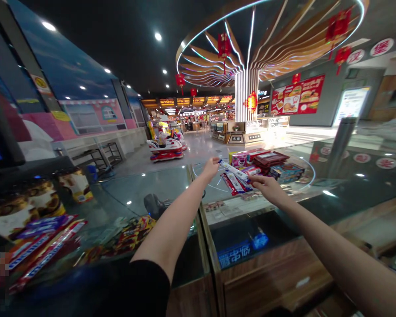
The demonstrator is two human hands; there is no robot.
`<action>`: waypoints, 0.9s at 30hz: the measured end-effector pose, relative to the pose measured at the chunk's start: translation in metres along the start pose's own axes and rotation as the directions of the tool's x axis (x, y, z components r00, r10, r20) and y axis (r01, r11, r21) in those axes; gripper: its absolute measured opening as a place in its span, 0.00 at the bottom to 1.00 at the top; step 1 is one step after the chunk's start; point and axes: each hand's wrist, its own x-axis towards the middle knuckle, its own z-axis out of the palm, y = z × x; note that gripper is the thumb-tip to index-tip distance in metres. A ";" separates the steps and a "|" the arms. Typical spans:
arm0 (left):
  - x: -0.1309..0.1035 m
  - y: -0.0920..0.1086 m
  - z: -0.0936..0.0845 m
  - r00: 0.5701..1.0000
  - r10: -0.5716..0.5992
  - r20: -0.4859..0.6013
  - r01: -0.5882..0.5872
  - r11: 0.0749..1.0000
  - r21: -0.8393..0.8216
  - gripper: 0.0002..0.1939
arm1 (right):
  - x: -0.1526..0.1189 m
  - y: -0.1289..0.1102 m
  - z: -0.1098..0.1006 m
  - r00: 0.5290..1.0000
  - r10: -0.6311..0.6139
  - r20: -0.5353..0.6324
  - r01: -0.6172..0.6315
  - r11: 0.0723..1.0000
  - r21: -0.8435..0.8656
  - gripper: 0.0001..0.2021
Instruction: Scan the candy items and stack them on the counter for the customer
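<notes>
Both my hands hold a narrow white and blue packet (233,170) above the glass counter, one at each end. My left hand (211,167) pinches its far left end, and my right hand (263,184) grips the near right end. Just below lie red and blue packets (235,183) on the glass. Behind them are a pink box (238,159), a stack of dark red packages (269,159) and blue boxes (287,171).
Long red wrapped bars (49,251), patterned tubs (75,184) and small gold and red packets (135,231) cover the left counter. A black device (154,204) stands near my left forearm. A metal post (342,141) rises at right.
</notes>
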 end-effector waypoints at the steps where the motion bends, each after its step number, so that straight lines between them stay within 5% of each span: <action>1: 0.002 -0.001 0.004 1.000 -0.004 0.010 0.004 1.000 -0.008 0.16 | -0.001 0.002 -0.001 1.000 0.006 0.008 -0.006 1.000 -0.007 0.19; 16: 0.026 -0.030 0.049 0.995 -0.034 0.099 0.029 0.999 0.042 0.14 | -0.013 -0.001 -0.010 0.989 0.089 0.119 -0.082 0.994 -0.067 0.15; 27: 0.030 -0.036 0.054 0.992 0.029 0.119 -0.059 0.963 0.263 0.15 | -0.016 -0.027 -0.002 0.962 0.205 0.183 -0.229 0.966 0.120 0.17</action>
